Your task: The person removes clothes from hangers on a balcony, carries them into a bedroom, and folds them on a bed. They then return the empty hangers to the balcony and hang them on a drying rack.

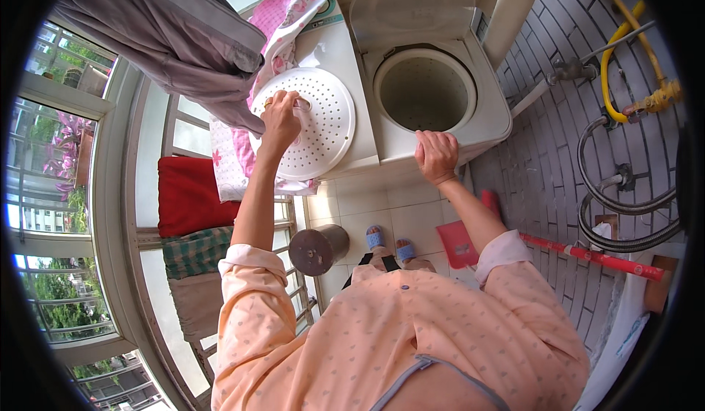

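Observation:
My left hand (282,122) has its fingers around the small handle of a round white plastic cover (329,135) pierced with many small holes. The cover lies over the left part of a twin-tub washing machine (352,83), partly over a pink and white patterned cloth (275,61). My right hand (438,155) is hooked over the machine's front edge, just below the round spin tub (423,94). That tub's mouth is uncovered, and its raised lid (413,3) leans back behind it. The tub's floor is in shadow.
Grey trousers (182,47) hang at upper left. Red (193,196) and green checked (195,251) cloths drape over the window rail. Below stand a dark cylindrical container (314,251) and a red dustpan (458,245). Yellow (608,75) and braided metal (584,157) hoses line the tiled wall.

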Demonstrator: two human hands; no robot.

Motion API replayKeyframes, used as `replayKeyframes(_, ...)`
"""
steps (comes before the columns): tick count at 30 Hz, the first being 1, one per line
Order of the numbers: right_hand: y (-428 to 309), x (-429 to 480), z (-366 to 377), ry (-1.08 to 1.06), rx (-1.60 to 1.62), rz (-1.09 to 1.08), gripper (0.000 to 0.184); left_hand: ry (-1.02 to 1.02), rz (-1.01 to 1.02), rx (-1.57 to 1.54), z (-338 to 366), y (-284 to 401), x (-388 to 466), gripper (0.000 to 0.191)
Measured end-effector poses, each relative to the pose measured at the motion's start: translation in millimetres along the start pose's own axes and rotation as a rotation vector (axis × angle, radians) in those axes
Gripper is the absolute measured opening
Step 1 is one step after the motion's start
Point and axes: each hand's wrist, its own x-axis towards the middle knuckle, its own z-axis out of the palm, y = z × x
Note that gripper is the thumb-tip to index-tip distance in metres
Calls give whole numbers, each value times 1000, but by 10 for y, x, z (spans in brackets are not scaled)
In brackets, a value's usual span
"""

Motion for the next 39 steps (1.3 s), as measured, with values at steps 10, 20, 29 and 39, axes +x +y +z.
replayKeyframes(10, -103, 69, -26, 15, -43, 156, 16, -484, 397, 236, -347, -152, 34, 66)
replayKeyframes(20, 412, 1581, -744, 556, 519, 621, 31, -445, 610, -188, -649, 1476, 681, 54)
replayKeyframes(29, 632, 3952, -1619, 582, 72, 306, 44, -432, 467, -96, 1314, 2078, 1202, 53)
replayKeyframes(39, 1059, 4352, -1320, 425, -50, 332, 59, -368, 339, -132, 1682, 1896, 1087, 50)
